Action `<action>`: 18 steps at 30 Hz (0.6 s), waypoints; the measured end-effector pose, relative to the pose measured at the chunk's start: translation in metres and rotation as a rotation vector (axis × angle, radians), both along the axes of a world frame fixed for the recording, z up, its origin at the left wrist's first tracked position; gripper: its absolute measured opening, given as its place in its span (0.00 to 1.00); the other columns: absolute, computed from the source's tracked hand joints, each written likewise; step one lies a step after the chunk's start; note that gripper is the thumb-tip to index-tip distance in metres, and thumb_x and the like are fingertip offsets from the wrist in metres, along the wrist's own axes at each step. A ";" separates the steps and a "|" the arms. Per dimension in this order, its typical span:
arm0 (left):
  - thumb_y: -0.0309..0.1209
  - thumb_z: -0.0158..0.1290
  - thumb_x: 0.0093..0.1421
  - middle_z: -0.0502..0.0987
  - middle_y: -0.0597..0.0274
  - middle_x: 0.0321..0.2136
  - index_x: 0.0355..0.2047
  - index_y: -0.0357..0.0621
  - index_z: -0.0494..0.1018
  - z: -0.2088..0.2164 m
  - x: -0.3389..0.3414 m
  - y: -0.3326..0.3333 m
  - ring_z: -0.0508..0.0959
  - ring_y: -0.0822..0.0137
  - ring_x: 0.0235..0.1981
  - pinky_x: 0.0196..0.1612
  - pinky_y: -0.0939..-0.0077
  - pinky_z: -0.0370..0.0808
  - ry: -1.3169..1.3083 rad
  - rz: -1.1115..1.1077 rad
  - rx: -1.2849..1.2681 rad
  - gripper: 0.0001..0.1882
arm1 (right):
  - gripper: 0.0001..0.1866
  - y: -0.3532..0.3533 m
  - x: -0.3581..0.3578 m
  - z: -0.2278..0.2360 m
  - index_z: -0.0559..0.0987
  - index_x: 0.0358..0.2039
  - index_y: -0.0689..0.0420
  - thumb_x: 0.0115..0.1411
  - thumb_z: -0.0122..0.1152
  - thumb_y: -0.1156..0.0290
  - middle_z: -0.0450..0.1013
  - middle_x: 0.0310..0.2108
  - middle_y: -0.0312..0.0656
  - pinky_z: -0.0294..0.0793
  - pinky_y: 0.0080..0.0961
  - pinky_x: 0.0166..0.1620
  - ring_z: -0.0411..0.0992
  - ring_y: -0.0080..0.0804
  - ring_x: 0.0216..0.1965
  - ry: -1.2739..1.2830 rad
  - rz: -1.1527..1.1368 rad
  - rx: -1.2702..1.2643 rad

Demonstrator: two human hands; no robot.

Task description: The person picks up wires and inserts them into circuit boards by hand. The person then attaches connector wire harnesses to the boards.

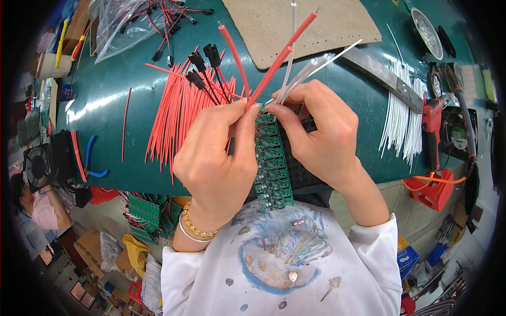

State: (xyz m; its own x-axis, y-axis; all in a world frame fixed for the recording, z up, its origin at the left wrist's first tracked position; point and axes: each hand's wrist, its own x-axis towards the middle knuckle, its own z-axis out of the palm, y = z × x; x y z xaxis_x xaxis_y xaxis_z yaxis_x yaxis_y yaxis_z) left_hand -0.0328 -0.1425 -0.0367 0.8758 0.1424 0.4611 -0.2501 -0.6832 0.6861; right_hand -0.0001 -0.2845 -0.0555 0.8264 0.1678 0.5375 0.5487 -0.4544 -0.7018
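Both my hands meet over the top end of a long green circuit board panel (272, 166), which hangs down past the table edge in front of my shirt. My left hand (216, 150) is closed in a pinch on red wires (272, 71) that stick up from its fingertips. Thumb and forefinger of my right hand (324, 126) pinch thin white wires (337, 57), which fan out upward. The fingertips hide the wires' lower ends and whether they touch the board. Just behind my left hand stand black connectors (212, 55) on dark leads, by a pile of red wires (167, 118).
White wires (392, 126) lie to the right under a dark metal bar (382, 79). Beyond my hands is a brown board (311, 31). A red-handled tool (432, 126) and a fan (456, 136) stand far right. Blue-handled pliers (90, 158) lie left. Another person (45, 210) is at far left.
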 end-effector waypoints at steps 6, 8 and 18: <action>0.19 0.62 0.50 0.78 0.56 0.25 0.29 0.34 0.77 0.002 0.000 -0.001 0.79 0.65 0.22 0.25 0.77 0.75 0.019 -0.009 -0.011 0.06 | 0.08 -0.001 -0.001 0.001 0.77 0.26 0.62 0.46 0.68 0.82 0.72 0.22 0.40 0.69 0.20 0.22 0.70 0.27 0.20 0.006 -0.013 0.005; 0.19 0.62 0.50 0.78 0.56 0.25 0.30 0.34 0.77 0.002 0.000 0.000 0.79 0.64 0.22 0.25 0.76 0.75 0.030 -0.026 -0.014 0.07 | 0.08 0.000 0.000 0.002 0.77 0.26 0.62 0.46 0.68 0.82 0.73 0.22 0.40 0.69 0.20 0.22 0.70 0.27 0.20 0.001 -0.015 0.012; 0.18 0.62 0.49 0.78 0.55 0.25 0.29 0.34 0.77 0.002 -0.005 0.002 0.79 0.65 0.23 0.25 0.78 0.74 0.049 0.026 -0.150 0.07 | 0.08 0.000 0.000 0.001 0.77 0.26 0.63 0.46 0.68 0.83 0.72 0.21 0.40 0.68 0.20 0.22 0.69 0.27 0.19 -0.002 -0.001 0.000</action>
State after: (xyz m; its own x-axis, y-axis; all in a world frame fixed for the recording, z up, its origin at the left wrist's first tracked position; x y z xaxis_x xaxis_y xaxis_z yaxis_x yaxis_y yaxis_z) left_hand -0.0382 -0.1402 -0.0344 0.8920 0.2295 0.3895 -0.1974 -0.5775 0.7922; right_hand 0.0002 -0.2847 -0.0543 0.8256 0.1670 0.5389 0.5494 -0.4553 -0.7006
